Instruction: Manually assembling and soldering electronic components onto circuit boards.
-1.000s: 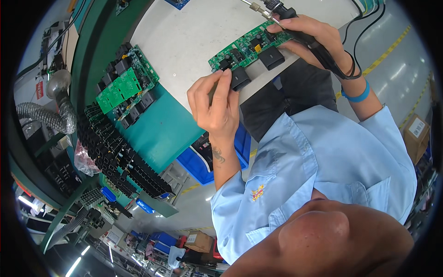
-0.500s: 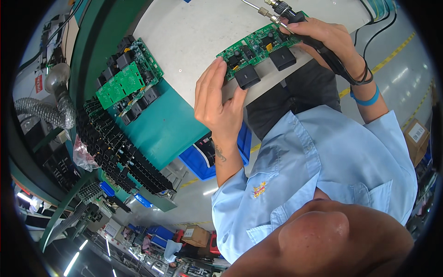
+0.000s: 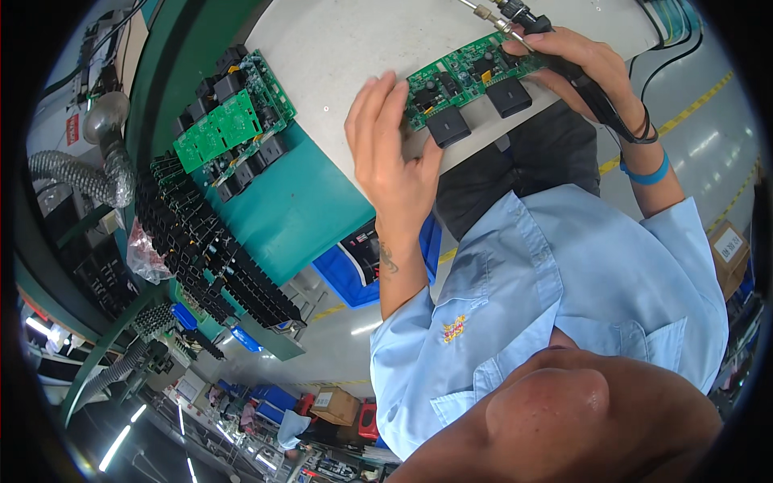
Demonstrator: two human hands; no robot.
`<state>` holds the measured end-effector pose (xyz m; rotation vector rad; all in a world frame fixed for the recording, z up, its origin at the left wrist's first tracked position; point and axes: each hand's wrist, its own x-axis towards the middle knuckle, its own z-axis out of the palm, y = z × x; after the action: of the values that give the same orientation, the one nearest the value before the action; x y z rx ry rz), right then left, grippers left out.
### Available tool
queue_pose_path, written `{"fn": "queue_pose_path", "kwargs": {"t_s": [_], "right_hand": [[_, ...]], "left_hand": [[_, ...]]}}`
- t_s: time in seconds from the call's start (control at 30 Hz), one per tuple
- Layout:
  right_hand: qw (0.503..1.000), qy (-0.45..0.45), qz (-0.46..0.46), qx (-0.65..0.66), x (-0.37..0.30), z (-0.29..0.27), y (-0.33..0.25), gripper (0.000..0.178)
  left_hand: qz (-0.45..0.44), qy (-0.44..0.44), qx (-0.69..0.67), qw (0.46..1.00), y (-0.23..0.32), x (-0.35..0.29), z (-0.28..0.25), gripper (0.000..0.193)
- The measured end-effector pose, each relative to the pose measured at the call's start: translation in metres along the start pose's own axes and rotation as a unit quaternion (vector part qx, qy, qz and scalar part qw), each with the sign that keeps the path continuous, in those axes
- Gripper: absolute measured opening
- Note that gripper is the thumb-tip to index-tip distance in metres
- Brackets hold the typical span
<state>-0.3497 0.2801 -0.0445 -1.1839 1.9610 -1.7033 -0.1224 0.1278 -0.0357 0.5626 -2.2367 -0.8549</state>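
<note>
A second green circuit board [image 3: 232,121] with black blocks lies on a teal mat [image 3: 302,205] at ten o'clock. Below it, at nine o'clock, rows of black parts [image 3: 201,258] fill a rack. A grey ribbed hose [image 3: 88,181] curls at the far left edge. A blue bin [image 3: 354,270] sits near centre, under the white bench [image 3: 338,48]. At six o'clock a cardboard box [image 3: 334,405] stands on the floor; yellow floor lines [image 3: 717,88] run at two o'clock.

Electronics workshop, stacked circuit boards [image 3: 229,129], soldering iron [image 3: 515,14]
</note>
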Motion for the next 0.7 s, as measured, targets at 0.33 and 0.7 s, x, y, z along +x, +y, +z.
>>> {"fn": "queue_pose_path", "kwargs": {"t_s": [0.33,0.7], "right_hand": [[1.0,-0.001,-0.008,-0.011,-0.005,-0.004,0.014,0.053],[0.999,0.026,-0.018,-0.029,-0.004,0.01,0.036,0.054]], "left_hand": [[0.089,-0.028,0.017,0.996,-0.004,-0.01,0.003,0.057],[-0.051,-0.012,-0.159,0.986,0.003,0.007,-0.002,0.034]]}}
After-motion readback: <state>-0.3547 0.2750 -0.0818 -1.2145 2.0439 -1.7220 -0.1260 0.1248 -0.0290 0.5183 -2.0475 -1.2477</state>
